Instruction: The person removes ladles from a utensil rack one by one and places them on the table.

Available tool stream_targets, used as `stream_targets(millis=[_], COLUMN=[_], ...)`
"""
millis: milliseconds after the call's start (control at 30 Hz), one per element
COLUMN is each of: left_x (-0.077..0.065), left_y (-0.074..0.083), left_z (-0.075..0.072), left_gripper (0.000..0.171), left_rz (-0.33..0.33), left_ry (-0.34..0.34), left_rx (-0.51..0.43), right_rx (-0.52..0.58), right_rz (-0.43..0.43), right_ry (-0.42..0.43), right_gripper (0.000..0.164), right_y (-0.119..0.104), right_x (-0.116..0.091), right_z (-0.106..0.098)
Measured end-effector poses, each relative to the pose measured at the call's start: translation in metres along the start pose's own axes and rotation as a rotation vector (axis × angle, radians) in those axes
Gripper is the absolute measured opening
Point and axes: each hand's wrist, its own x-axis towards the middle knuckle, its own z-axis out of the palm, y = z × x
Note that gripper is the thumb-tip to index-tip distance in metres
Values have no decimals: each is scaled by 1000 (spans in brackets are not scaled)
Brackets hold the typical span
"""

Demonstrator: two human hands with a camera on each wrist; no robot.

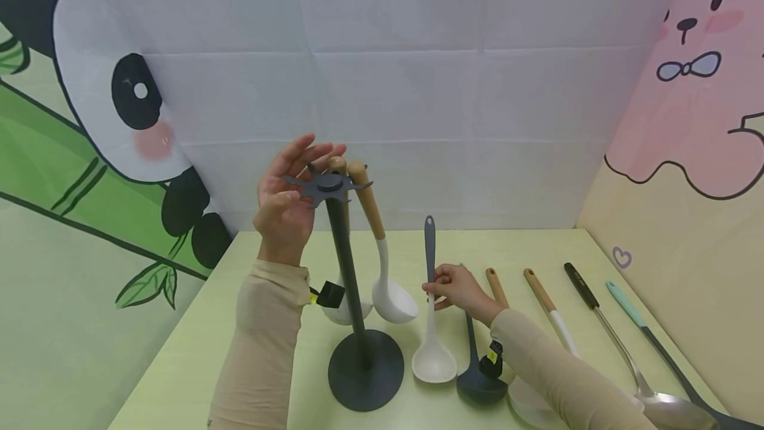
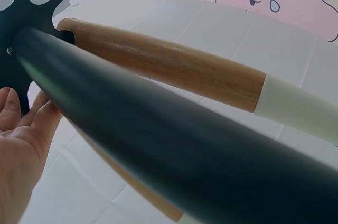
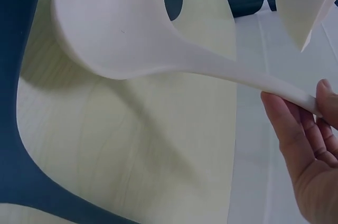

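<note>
A dark utensil stand [image 1: 343, 237] with a hooked top and a round base [image 1: 366, 380] stands on the table. Two wooden-handled utensils hang from it; the right one is a white ladle [image 1: 394, 302], the other partly hidden behind the post. My left hand [image 1: 285, 191] is at the hooked top, its fingers extended beside the hooks and handle ends. In the left wrist view, the fingers [image 2: 45, 113] lie against a hook's edge. My right hand [image 1: 458, 287] pinches a white ladle [image 1: 434, 362] with a grey handle, bowl downward; the right wrist view shows thumb and fingers on its stem [image 3: 274, 85].
To the right lie a dark ladle [image 1: 480, 387], two wooden-handled utensils, a metal utensil with a black handle [image 1: 580, 284] and one with a mint handle [image 1: 625, 304]. My right sleeve covers some of them. A white fabric wall [image 1: 418, 98] rises behind the table.
</note>
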Motion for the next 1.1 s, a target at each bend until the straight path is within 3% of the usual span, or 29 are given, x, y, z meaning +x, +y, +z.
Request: stream_targets(millis=[533, 1100], left_x=[1, 1], left_y=[1, 3], left_z=[-2, -2], left_gripper=[60, 58], left_rz=[-20, -46], left_ry=[-10, 5], left_rx=[-61, -77], right_rx=[7, -11], right_rz=[15, 93], right_ry=[-47, -24], right_gripper=[13, 12], right_y=[5, 15], right_x=[2, 16], right_z=[2, -1])
